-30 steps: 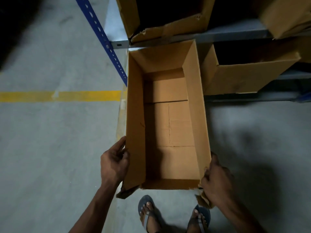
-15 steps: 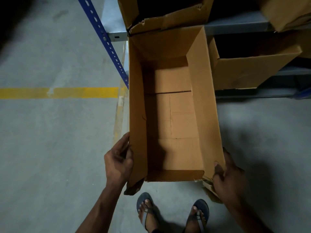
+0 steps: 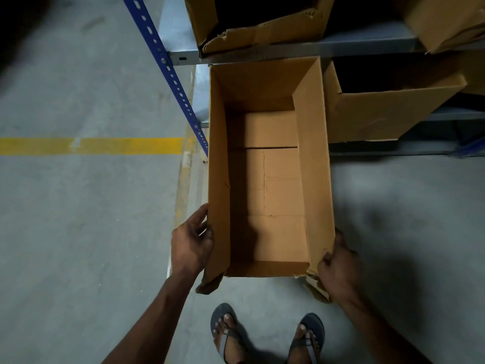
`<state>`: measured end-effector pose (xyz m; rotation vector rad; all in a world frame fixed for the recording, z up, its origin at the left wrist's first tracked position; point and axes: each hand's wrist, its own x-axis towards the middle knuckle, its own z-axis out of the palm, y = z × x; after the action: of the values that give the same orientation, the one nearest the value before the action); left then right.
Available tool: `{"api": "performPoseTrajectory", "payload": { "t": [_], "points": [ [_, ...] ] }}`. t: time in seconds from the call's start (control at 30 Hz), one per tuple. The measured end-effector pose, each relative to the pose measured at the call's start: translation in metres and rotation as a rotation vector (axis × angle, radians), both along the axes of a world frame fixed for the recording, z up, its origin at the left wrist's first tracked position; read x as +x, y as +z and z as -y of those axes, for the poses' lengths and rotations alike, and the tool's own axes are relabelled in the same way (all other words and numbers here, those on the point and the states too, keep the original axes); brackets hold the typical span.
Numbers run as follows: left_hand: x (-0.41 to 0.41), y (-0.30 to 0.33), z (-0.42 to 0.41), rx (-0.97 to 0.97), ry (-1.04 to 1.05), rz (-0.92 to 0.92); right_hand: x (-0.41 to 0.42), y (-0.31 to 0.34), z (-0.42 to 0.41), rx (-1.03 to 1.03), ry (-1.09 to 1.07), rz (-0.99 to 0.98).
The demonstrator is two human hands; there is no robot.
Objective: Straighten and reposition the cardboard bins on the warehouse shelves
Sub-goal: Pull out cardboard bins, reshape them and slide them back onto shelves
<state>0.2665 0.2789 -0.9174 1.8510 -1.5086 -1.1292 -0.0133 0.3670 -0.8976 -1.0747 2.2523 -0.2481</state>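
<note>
Hands on both sides of the empty box (image 3: 267, 166), left hand (image 3: 190, 246) and right hand (image 3: 338, 269) gripping its near corners, probably to line it up with the shelf (image 3: 367, 42).

A grey concrete floor (image 3: 78, 232) fills the left and lower part of the view, crossed by a yellow painted line (image 3: 91, 146) that runs up to the foot of a blue perforated upright (image 3: 168, 72). A fainter worn stripe runs along the floor beside the rack. The person's two feet in sandals (image 3: 228, 334) stand on the floor. The upper grey metal shelf (image 3: 367, 43) carries a torn cardboard box (image 3: 252, 35) at its front edge and another box (image 3: 446, 22) to the right. The lower shelf (image 3: 443, 115) holds a box (image 3: 388, 111) that juts over its edge; what lies behind it is too dark to tell.
</note>
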Motion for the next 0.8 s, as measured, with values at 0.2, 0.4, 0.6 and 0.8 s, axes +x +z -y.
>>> {"api": "performPoseTrajectory", "payload": {
  "t": [0.2,0.4,0.6,0.8],
  "points": [
    [0.011,0.037,0.011,-0.136,0.008,0.052,-0.01,0.057,0.036,0.175,0.18,-0.074],
    [-0.009,0.052,0.062,-0.159,0.013,-0.074,-0.019,0.07,0.1,0.048,0.139,-0.085],
    [-0.003,0.036,0.072,-0.037,0.064,-0.175,-0.039,0.047,0.175,-0.059,-0.006,-0.027],
    [0.015,0.02,0.038,0.221,0.063,-0.228,-0.057,0.037,0.217,-0.426,-0.543,0.544]
  ]
}}
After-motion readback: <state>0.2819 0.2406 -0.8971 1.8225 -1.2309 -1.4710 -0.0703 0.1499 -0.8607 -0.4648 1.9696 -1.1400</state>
